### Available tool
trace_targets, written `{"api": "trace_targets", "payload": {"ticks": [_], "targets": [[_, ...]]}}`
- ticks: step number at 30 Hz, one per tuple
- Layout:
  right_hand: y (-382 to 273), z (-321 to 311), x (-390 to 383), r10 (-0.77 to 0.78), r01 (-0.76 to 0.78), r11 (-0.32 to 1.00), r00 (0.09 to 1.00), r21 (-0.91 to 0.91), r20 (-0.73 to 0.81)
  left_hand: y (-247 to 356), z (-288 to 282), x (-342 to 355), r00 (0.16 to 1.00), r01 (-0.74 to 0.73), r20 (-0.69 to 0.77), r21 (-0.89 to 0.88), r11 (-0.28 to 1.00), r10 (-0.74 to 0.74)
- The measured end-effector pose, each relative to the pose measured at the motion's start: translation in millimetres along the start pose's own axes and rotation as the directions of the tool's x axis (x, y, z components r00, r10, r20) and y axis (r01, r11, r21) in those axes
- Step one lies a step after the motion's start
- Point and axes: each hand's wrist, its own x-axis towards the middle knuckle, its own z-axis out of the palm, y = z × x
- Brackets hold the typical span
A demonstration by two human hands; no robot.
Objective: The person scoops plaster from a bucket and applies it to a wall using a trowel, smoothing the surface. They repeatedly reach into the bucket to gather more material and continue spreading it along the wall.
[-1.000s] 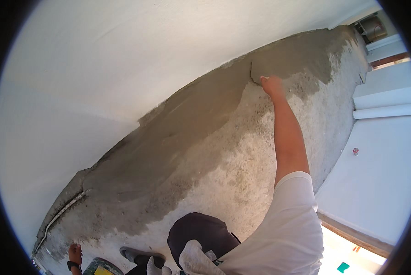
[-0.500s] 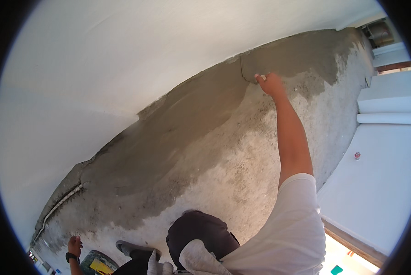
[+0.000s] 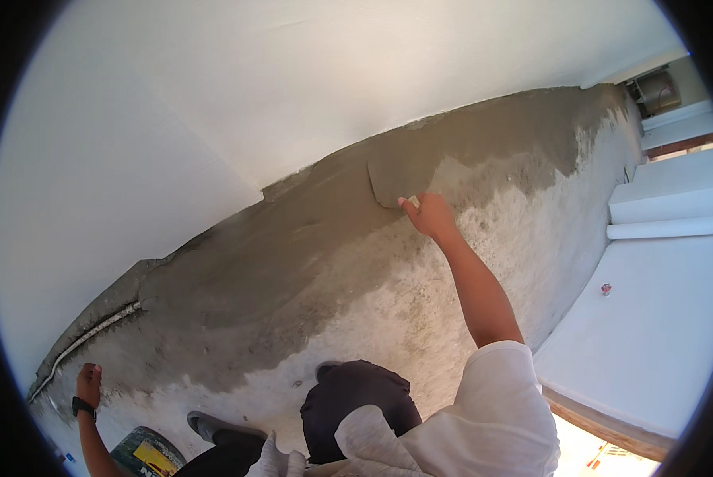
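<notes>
My right hand [image 3: 429,215] is closed around the pale handle of a plastering trowel [image 3: 390,189]. Its grey blade lies on a band of wet mortar [image 3: 293,230] along the foot of the white wall, and blends in with it, so only its left and lower edges stand out. Out at the lower left, my left hand [image 3: 89,385] hangs above the floor with its fingers curled. Nothing shows in it. A black watch [image 3: 83,407] circles that wrist.
Curving up on the far side is the white wall [image 3: 173,103]. A pale pipe [image 3: 94,330] runs along its base at left. A dark bucket with a yellow label [image 3: 145,455] stands beside my shod foot [image 3: 213,429]. White steps [image 3: 662,199] and a white slab [image 3: 627,326] lie at right.
My right hand has drawn the trowel leftward and nearer to me over the mortar. My left hand has shifted left and up in the view, which has itself moved somewhat.
</notes>
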Motion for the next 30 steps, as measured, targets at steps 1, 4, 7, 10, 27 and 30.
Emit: {"api": "trace_targets", "payload": {"ticks": [1,4,7,10,27,30], "targets": [[1.9,2.4,-2.0,0.013,-0.013,1.0,0.998,-0.005,-0.066,-1.0,-2.0,-5.8,1.0,0.003,-0.009,0.03,1.0,-0.003],[13.9,-4.7,8.7,0.048,-0.051,0.999,0.969,-0.006,-0.242,-12.1,3.0,-25.4,0.992,-0.101,-0.052,0.155,0.983,0.111],[18.8,-29.3,37.2,0.113,-0.129,0.99,0.965,-0.052,-0.238,-24.2,19.6,-41.9,0.998,-0.067,-0.002,0.199,0.978,0.069],[1.8,-37.0,40.8,0.02,-0.039,0.993,0.984,-0.108,-0.175,-21.6,49.6,-56.5,0.997,-0.08,-0.014,0.115,0.99,0.082],[-171.0,37.6,-42.3,-0.167,0.166,0.975,0.986,-0.151,0.003,58.4,102.2,-96.3,0.986,-0.09,0.15,0.137,0.986,0.07],[-186.6,48.2,-45.1,-0.122,0.122,0.983,0.992,-0.136,0.012,60.6,103.6,-95.9,0.986,-0.082,0.154,0.134,0.988,0.061]]}}
